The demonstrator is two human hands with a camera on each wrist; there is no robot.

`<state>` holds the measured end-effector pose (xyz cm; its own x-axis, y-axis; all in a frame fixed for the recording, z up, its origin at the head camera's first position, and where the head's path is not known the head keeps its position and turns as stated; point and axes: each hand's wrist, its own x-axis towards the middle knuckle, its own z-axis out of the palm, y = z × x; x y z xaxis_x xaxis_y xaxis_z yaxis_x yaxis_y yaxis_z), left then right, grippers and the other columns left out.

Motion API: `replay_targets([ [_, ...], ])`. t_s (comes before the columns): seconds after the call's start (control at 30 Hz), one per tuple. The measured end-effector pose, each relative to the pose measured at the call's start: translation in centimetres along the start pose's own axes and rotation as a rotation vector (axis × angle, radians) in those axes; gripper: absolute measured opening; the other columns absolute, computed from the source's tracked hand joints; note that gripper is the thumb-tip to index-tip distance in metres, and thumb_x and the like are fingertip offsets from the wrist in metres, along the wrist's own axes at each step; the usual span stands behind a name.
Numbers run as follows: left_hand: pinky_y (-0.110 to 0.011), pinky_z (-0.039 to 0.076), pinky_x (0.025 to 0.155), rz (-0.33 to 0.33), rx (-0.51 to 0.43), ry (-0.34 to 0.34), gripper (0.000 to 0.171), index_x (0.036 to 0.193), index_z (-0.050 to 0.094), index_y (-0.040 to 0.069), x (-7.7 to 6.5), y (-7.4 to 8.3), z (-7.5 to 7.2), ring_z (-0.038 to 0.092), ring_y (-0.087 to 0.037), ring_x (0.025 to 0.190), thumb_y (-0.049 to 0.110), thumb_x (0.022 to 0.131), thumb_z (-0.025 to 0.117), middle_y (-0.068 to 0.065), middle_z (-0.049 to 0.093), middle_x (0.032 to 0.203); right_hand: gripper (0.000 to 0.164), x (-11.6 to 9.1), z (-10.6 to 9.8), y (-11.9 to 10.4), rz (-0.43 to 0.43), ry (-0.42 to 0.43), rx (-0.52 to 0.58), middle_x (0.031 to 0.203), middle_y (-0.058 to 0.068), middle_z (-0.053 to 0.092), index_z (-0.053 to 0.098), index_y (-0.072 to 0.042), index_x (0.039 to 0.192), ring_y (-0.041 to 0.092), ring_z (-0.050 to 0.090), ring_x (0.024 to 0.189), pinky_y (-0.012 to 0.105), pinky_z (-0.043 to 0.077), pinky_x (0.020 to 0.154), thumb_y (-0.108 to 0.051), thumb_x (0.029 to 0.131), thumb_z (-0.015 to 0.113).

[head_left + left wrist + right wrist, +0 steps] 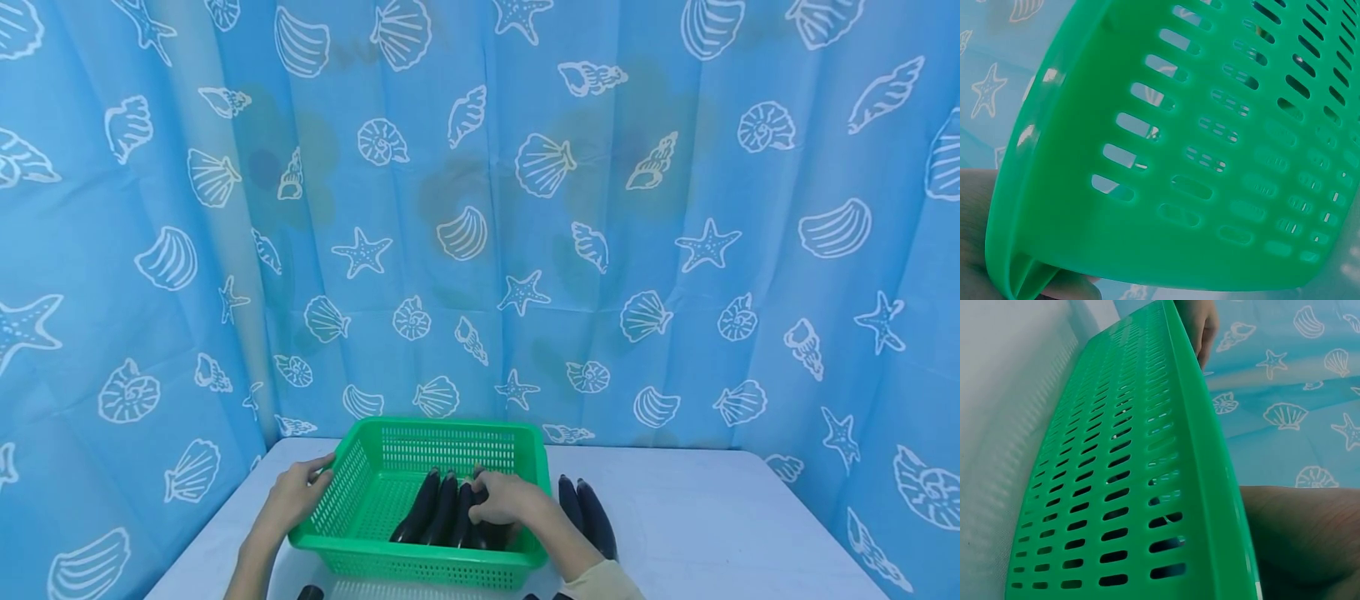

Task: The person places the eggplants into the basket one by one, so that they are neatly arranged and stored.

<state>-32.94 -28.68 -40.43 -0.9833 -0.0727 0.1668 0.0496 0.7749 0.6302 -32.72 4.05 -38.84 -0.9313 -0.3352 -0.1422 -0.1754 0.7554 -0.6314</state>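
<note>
A green plastic basket (pixel 420 554) with slotted walls stands on the table, and several dark purple eggplants (pixel 422 508) lie side by side in its right half. My left hand (pixel 294 496) grips the basket's left rim; in the left wrist view the slotted wall (pixel 1147 237) covers most of that hand. Inside the basket my right hand (pixel 510 500) reaches over the right rim and holds the rightmost eggplant (pixel 482 495), its fingers around the upper part. In the right wrist view the front wall (pixel 1122 456) hides what this hand holds.
Two more eggplants (pixel 596 517) lie on the white table (pixel 697 517) just right of the basket. Dark ends of other things, one at a dark tip (pixel 310 592), show at the bottom edge. A blue shell-patterned curtain (pixel 480 250) surrounds the table's back and sides.
</note>
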Motion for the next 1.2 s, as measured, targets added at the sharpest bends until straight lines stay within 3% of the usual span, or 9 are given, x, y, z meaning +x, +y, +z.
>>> replay_targets([
  [0.7,-0.033,0.049,0.063,-0.01,0.038,-0.016,0.044,0.14,0.05,-0.001,0.3,0.0,-0.1,0.065,-0.018,0.076,0.016,0.099,0.051,-0.029,0.066,0.115,0.045,-1.0,-1.0,-0.1,-0.019,-0.03,0.012,0.13,0.016,0.059,0.058,-0.007,0.13,0.027,0.063,0.096,0.047,0.057,0.068,-0.021,0.089,0.07],
  [0.87,-0.036,0.051,0.066,-0.005,0.044,-0.012,0.044,0.14,0.05,0.0,0.3,-0.1,-0.1,0.068,-0.023,0.083,0.017,0.099,0.051,-0.03,0.064,0.119,0.044,-1.7,-1.6,-0.3,-0.041,-0.021,-0.004,0.125,0.017,0.062,0.059,-0.009,0.129,0.024,0.066,0.084,0.044,0.058,0.066,-0.024,0.089,0.071],
  [1.03,-0.034,0.049,0.064,0.002,0.036,-0.009,0.044,0.139,0.051,-0.001,0.3,-0.1,-0.1,0.066,-0.021,0.08,0.016,0.099,0.051,-0.03,0.065,0.118,0.044,-2.3,-1.9,-0.5,-0.07,-0.022,-0.017,0.124,0.019,0.062,0.06,-0.011,0.128,0.025,0.066,0.072,0.042,0.056,0.063,-0.028,0.09,0.071],
  [1.2,-0.034,0.048,0.064,0.006,0.032,-0.005,0.043,0.138,0.051,-0.002,0.2,-0.1,-0.1,0.065,-0.021,0.08,0.016,0.099,0.051,-0.03,0.066,0.116,0.044,-2.6,-2.2,-0.5,-0.089,-0.026,-0.002,0.123,0.018,0.062,0.06,-0.01,0.128,0.025,0.066,0.073,0.042,0.056,0.063,-0.03,0.089,0.071],
])
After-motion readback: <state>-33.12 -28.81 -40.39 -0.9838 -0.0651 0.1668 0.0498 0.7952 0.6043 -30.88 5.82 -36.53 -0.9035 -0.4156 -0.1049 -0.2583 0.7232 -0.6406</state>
